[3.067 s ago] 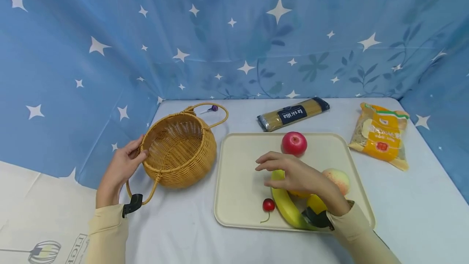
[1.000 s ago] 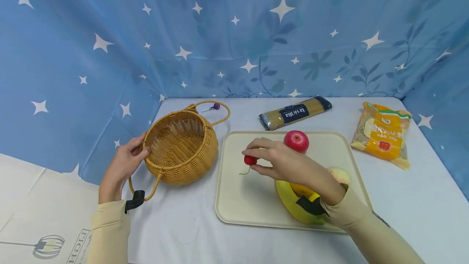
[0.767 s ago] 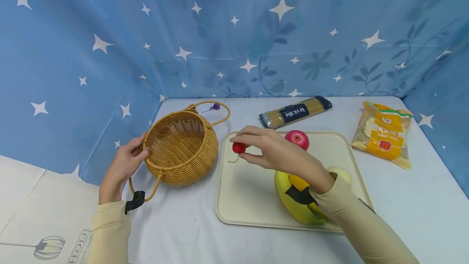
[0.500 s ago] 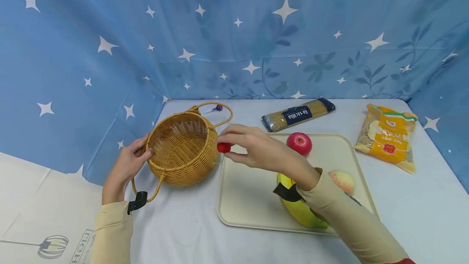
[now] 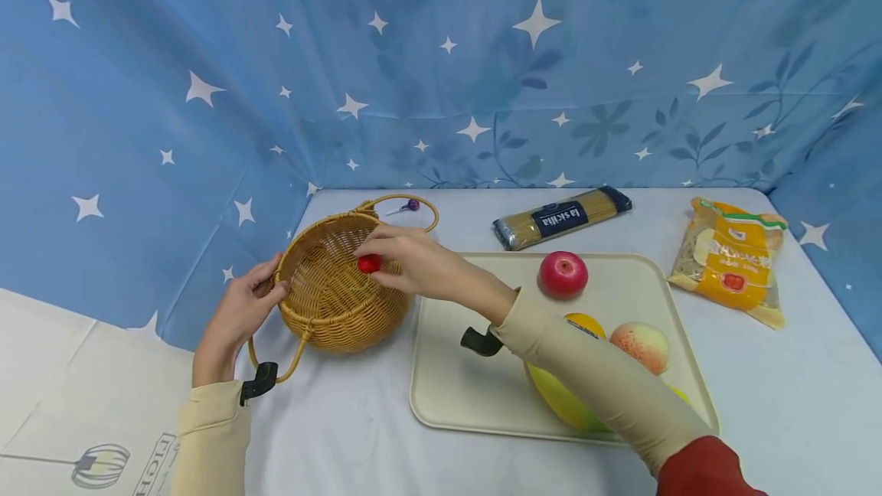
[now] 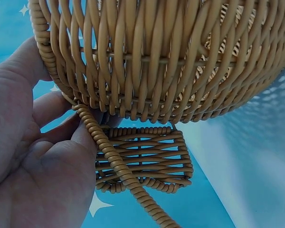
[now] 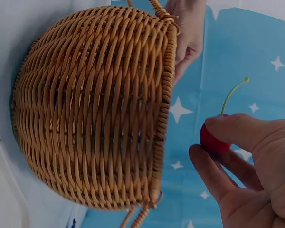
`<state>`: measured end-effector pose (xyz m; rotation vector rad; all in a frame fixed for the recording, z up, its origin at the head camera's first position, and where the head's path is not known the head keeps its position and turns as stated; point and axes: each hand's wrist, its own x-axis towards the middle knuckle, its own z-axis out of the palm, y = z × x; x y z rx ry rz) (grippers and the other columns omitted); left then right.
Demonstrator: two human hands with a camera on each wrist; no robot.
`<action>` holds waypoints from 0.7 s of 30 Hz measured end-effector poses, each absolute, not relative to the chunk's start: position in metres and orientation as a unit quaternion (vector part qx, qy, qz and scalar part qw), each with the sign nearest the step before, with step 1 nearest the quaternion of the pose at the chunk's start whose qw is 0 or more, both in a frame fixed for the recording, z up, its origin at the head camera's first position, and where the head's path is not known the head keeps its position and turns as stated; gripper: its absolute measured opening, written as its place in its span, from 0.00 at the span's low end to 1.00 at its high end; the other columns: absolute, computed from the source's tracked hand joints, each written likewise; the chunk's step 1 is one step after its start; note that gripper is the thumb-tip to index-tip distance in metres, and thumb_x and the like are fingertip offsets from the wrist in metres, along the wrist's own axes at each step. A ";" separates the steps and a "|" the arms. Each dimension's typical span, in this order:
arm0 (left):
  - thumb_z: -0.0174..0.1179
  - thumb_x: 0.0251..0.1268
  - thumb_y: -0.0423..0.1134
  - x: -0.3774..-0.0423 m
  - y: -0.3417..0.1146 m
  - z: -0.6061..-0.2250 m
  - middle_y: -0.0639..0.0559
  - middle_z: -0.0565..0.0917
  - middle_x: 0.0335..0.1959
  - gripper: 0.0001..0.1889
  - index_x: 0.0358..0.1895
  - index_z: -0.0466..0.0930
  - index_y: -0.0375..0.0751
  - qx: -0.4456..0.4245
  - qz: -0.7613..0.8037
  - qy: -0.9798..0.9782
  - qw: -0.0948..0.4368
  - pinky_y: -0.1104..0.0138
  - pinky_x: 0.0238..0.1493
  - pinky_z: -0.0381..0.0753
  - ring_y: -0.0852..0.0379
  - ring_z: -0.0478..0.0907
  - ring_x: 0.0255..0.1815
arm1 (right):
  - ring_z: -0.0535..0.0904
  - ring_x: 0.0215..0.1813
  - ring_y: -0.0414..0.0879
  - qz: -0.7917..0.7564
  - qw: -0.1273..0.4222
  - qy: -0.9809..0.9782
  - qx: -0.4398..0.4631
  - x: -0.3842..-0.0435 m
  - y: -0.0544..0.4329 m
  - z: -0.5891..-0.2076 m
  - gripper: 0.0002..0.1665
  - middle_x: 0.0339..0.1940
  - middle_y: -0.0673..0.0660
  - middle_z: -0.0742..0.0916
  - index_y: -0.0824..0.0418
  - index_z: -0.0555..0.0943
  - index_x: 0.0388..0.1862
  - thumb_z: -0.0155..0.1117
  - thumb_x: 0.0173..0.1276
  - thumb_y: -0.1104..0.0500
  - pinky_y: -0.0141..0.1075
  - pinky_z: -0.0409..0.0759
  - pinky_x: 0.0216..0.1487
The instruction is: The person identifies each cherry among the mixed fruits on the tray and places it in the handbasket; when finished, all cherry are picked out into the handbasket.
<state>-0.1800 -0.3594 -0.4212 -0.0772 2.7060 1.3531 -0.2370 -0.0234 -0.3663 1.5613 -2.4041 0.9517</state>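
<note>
A red cherry (image 7: 213,137) with a green stem is pinched between the thumb and fingers of my right hand (image 5: 416,262). In the head view that hand overlaps the right part of the wicker basket's (image 5: 351,327) opening; the right wrist view shows the cherry out past the rim. My left hand (image 5: 241,305) grips the basket's left rim, its thumb on one side and its fingers on the other. In the left wrist view the woven wall (image 6: 147,61) and a wrapped handle (image 6: 118,164) lie close by the left fingers.
Right of the basket lies a cream tray (image 5: 448,396) bearing a red apple (image 5: 563,275), a peach (image 5: 641,347) and a banana (image 5: 561,396), partly behind the right sleeve. Behind are a spaghetti pack (image 5: 561,218) and a lollipop (image 5: 412,205). An orange food bag (image 5: 730,262) lies far right.
My right hand has picked the cherry off the tray and carried it left, up to the basket's opening. The left hand keeps its hold on the rim.
</note>
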 end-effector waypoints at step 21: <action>0.53 0.87 0.39 -0.180 -0.359 -0.422 0.32 0.54 0.88 0.35 0.87 0.49 0.40 -0.023 0.453 0.890 0.053 0.90 0.53 0.74 0.32 0.60 0.85 | 0.86 0.61 0.54 0.276 -0.036 -0.845 0.457 -0.258 -0.072 -0.391 0.25 0.65 0.63 0.87 0.64 0.85 0.68 0.73 0.73 0.66 0.42 0.86 0.62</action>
